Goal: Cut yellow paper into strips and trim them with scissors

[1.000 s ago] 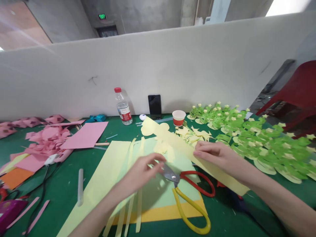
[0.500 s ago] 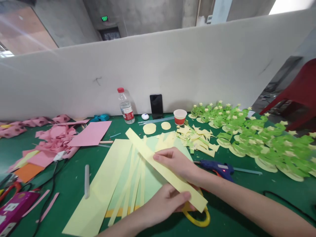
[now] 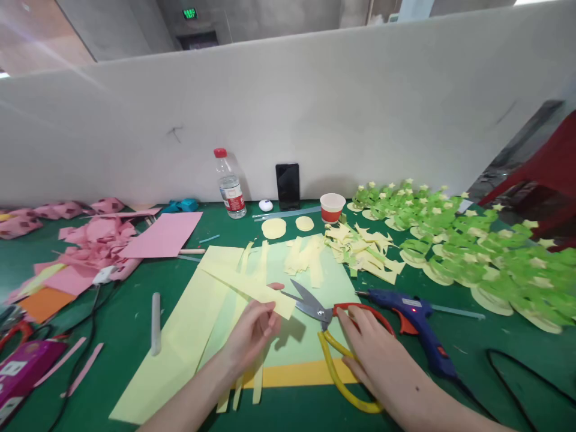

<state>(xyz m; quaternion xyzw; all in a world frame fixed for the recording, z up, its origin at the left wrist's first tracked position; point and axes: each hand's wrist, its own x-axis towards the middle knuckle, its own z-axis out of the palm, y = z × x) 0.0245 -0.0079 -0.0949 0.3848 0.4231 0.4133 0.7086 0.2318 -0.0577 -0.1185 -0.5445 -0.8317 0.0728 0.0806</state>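
Note:
A wide strip of pale yellow paper [image 3: 245, 286] is pinched in my left hand [image 3: 254, 333], its near end by my fingers and its far end pointing up and left. My right hand [image 3: 373, 348] grips a pair of scissors [image 3: 320, 313] with one red and one yellow handle. The blades are parted and point left, close to the strip's near end. Below lie light green sheets [image 3: 297, 342] over an orange-yellow one [image 3: 306, 375], with several narrow yellow strips [image 3: 258, 378] on top. A large pale yellow sheet [image 3: 180, 336] lies to the left.
A blue glue gun [image 3: 416, 309] lies right of the scissors, its cord trailing forward. Yellow scraps [image 3: 364, 249] and rows of green paper plants [image 3: 472, 252] fill the back right. A bottle [image 3: 231, 192], phone [image 3: 288, 186] and paper cup [image 3: 332, 207] stand by the wall.
My right hand has let go of the strip and now holds the scissors, lifted off the table. My left hand has moved left and up with the strip.

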